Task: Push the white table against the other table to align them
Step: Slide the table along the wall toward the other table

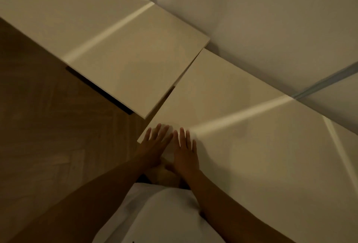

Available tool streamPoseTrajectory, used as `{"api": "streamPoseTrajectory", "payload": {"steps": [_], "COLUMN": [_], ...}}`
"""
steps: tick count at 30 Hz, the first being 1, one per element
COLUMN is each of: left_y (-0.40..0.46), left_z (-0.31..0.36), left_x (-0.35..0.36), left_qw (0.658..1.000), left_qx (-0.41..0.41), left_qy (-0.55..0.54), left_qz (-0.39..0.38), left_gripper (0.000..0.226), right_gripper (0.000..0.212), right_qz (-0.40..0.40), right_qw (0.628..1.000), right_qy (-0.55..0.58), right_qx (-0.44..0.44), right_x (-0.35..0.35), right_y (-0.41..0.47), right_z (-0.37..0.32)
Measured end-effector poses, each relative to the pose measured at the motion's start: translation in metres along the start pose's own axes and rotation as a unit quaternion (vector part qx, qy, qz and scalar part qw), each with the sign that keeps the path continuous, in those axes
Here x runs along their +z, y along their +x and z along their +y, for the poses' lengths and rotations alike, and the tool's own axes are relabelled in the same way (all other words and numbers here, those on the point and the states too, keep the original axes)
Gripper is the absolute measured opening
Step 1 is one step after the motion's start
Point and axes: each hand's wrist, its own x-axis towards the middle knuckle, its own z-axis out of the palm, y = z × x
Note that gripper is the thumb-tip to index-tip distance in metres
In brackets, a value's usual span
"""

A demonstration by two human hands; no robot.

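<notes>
Two white tables stand side by side in dim light. The nearer white table [251, 136] runs from the centre to the lower right. The other white table [108, 45] stretches to the upper left. A narrow wedge-shaped gap separates them, wider toward me, and their front edges are offset. My left hand [155, 144] lies flat at the near corner of the nearer table, fingers spread. My right hand [185, 152] rests flat beside it on the same top. Neither hand holds anything.
A white wall [271, 20] runs directly behind both tables. Wooden floor [48, 136] fills the left side. A dark bar [100, 90] shows under the far table's front edge. My white shirt [160, 217] is at the bottom centre.
</notes>
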Motion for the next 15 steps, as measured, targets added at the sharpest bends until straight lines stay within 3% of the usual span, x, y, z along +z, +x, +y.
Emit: {"api": "streamPoseTrajectory", "payload": {"steps": [15], "left_y": [0.022], "left_z": [-0.015], "left_x": [0.013], "left_qw": [0.993], "left_qx": [0.037], "left_qy": [-0.062], "left_qz": [0.096], "left_gripper": [0.093], "right_gripper": [0.147], "right_qz": [-0.013], "right_qw": [0.996], "right_qy": [0.031], "right_qx": [0.084], "right_x": [0.008], "right_y": [0.026], "right_z": [-0.005]}}
